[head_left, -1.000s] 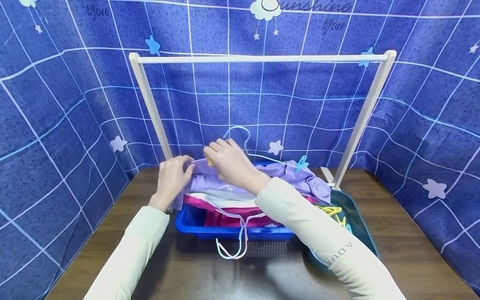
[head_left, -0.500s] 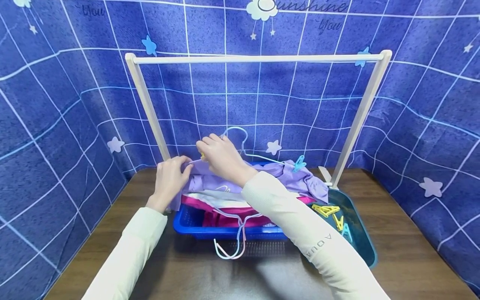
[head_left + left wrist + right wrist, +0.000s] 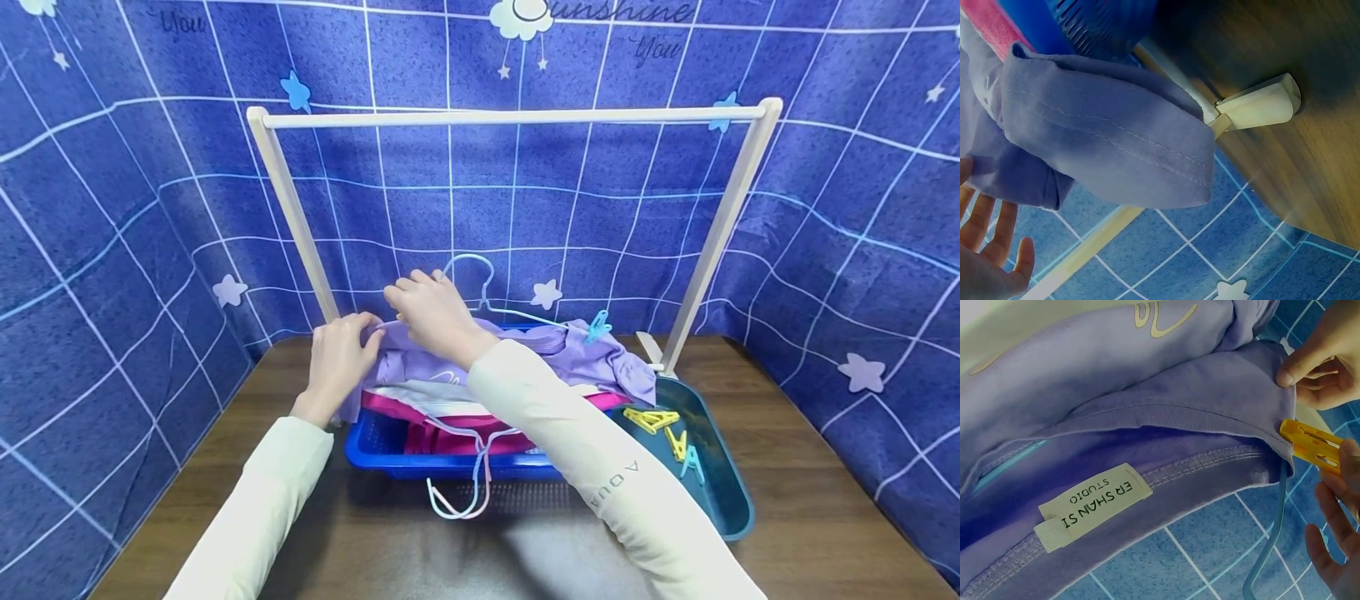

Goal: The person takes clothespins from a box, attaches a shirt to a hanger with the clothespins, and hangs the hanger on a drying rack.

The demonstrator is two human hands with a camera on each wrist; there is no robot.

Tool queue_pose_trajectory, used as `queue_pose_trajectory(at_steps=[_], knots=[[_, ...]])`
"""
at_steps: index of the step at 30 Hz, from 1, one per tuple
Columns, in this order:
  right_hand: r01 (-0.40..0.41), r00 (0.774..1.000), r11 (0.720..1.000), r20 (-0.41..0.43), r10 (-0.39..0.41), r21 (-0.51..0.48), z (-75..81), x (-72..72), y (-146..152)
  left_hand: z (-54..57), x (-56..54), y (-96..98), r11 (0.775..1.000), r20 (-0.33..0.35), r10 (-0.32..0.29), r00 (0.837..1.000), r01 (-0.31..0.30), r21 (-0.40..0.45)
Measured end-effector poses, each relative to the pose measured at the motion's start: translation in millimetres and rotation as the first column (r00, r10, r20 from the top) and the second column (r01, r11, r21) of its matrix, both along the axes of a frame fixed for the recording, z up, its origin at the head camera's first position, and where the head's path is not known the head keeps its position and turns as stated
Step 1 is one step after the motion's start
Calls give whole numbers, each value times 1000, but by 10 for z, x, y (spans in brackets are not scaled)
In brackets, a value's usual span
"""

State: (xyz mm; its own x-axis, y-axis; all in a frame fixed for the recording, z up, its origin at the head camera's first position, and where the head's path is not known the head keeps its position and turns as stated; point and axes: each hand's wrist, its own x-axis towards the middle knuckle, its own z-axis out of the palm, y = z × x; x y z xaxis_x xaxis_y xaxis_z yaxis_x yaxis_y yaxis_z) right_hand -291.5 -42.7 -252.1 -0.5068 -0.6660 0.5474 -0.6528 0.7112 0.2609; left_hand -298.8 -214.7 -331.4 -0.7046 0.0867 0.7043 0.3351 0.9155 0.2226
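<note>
A lilac garment (image 3: 555,342) lies over the clothes, with a light blue hanger (image 3: 471,257) inside it and its hook pointing up. My left hand (image 3: 339,360) pinches the garment's left edge between thumb and fingers. Just beside it, my right hand (image 3: 433,317) pinches a yellow clothespin (image 3: 1313,445) by its handle ends. In the right wrist view the clothespin's tip overlaps the garment's edge next to the hanger wire. A light blue clothespin (image 3: 597,327) sits at the garment's right shoulder. One lilac sleeve (image 3: 1110,131) hangs down in the left wrist view.
Under the garment stands a blue basket (image 3: 375,462) with white and pink clothes (image 3: 442,437). Two more hangers (image 3: 477,492) hook over its front. A dark green tray (image 3: 738,500) holds yellow and light blue clothespins. Behind rises a white rack (image 3: 517,117).
My right hand has moved a little left along the garment with the yellow clothespin, which is now mostly hidden in the head view. My left hand keeps its place on the garment's edge.
</note>
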Motion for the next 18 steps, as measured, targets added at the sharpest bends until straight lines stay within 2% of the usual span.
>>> queue_pose_trajectory(at_steps=[10,18], knots=[[32,999,999,10,-32,44,-1,-23,-63,-14,-22,-9,1000,10,5,1000,-5,1],[59,997,997,39,-61,49,-68,-45,-70,-24,-25,-12,1000,2,1,1000,-1,-13]])
